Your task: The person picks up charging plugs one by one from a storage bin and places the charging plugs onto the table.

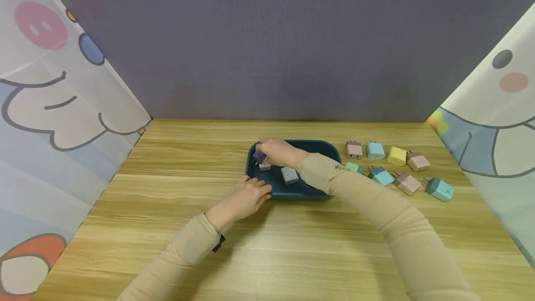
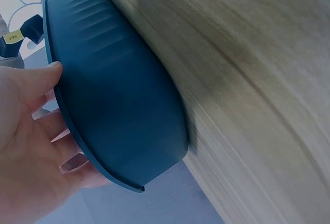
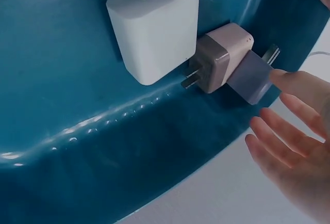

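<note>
A dark blue plastic bin (image 1: 292, 195) stands on the table. My left hand (image 1: 246, 197) grips its near left corner; in the left wrist view the thumb lies outside the rim (image 2: 85, 149) and the other fingers inside. At the bin's left end, my right hand (image 1: 281, 151) pinches a purple plug charger (image 1: 260, 156) with its fingertips. In the right wrist view the purple charger (image 3: 251, 79) sits tilted against a pink charger (image 3: 234, 46), its prongs showing. Beside them lies a white charger (image 3: 154, 33). My right forearm hides the bin's right part.
Several chargers lie right of the bin, among them a yellow one (image 1: 396, 156), a light blue one (image 1: 375, 151), a pink one (image 1: 407, 183) and a teal one (image 1: 440, 189). A grey panel (image 1: 267, 45) rises behind the table; printed cloths hang at both sides.
</note>
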### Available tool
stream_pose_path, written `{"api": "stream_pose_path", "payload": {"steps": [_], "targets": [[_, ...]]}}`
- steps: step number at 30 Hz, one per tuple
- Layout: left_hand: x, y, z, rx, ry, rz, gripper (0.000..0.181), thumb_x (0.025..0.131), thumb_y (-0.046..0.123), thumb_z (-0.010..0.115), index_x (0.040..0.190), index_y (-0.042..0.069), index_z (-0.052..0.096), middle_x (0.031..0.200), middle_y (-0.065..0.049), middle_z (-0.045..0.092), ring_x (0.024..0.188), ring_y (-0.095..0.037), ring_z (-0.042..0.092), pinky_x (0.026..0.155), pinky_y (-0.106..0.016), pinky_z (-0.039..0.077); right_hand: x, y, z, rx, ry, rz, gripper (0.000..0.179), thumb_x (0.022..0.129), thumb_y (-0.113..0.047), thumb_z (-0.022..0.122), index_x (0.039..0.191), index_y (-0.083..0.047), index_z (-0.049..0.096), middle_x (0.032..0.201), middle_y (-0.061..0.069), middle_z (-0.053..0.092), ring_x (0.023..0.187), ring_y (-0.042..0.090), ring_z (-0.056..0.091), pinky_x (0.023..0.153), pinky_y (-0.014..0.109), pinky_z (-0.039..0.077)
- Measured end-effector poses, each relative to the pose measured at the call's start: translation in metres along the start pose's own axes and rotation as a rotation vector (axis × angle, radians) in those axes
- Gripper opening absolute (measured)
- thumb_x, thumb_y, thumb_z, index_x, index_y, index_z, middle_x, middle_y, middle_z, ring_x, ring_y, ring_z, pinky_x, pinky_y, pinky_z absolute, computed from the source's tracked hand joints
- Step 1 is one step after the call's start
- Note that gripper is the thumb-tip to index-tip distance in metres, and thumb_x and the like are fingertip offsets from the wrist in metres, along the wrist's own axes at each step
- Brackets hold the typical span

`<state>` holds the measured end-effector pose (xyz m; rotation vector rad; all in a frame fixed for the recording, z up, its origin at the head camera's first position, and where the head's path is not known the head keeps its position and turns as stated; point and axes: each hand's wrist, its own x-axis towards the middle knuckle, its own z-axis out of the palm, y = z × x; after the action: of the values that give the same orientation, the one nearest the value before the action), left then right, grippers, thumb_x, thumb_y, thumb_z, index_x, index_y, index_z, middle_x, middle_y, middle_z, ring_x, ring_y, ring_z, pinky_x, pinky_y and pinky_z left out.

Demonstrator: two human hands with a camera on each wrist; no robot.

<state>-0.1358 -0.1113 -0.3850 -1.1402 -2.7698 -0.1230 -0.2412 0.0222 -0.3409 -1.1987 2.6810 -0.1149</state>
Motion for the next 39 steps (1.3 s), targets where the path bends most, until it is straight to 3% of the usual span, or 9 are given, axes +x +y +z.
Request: {"api": "stream_pose_path", "payload": {"steps": [9, 21, 28, 39], "targets": [[0.0, 0.0, 0.0, 0.003, 0.009, 0.005, 0.01, 0.089, 0.024, 0.054, 0.091, 0.016, 0.06, 0.081, 0.003, 0.06, 0.069, -0.013, 0.05, 0.063, -0.026, 0.027, 0.007, -0.001, 0.006, -0.084, 0.006, -0.002, 0.04, 0.081, -0.011, 0.064, 0.119, -0.008, 0.053, 0.124, 0.011, 0.049, 0.113, 0.023, 0.048, 0.089, 0.031, 0.04], [0.0, 0.0, 0.0, 0.004, 0.014, 0.004, 0.011, 0.088, 0.024, 0.055, 0.093, 0.016, 0.061, 0.084, 0.002, 0.061, 0.072, -0.013, 0.052, 0.063, -0.026, 0.028, 0.014, -0.003, 0.01, -0.118, 0.018, -0.028, 0.041, 0.079, -0.013, 0.067, 0.118, -0.008, 0.053, 0.119, 0.008, 0.052, 0.109, 0.02, 0.05, 0.09, 0.029, 0.04], [0.0, 0.0, 0.001, 0.009, 0.008, 0.007, 0.013, 0.088, 0.024, 0.055, 0.095, 0.016, 0.062, 0.086, 0.001, 0.062, 0.073, -0.014, 0.053, 0.063, -0.026, 0.029, 0.016, -0.007, 0.013, -0.094, -0.025, 0.026, 0.044, 0.079, -0.013, 0.066, 0.121, -0.009, 0.052, 0.135, 0.016, 0.036, 0.123, 0.029, 0.036, 0.094, 0.036, 0.036], [0.0, -0.001, 0.003, 0.013, 0.022, 0.007, 0.012, 0.089, 0.024, 0.054, 0.094, 0.016, 0.061, 0.085, 0.002, 0.061, 0.072, -0.013, 0.052, 0.064, -0.026, 0.03, 0.017, -0.01, 0.017, -0.076, -0.033, 0.047, 0.029, 0.079, -0.019, 0.066, 0.105, -0.009, 0.058, 0.13, 0.015, 0.041, 0.117, 0.027, 0.043, 0.089, 0.033, 0.041]]}}
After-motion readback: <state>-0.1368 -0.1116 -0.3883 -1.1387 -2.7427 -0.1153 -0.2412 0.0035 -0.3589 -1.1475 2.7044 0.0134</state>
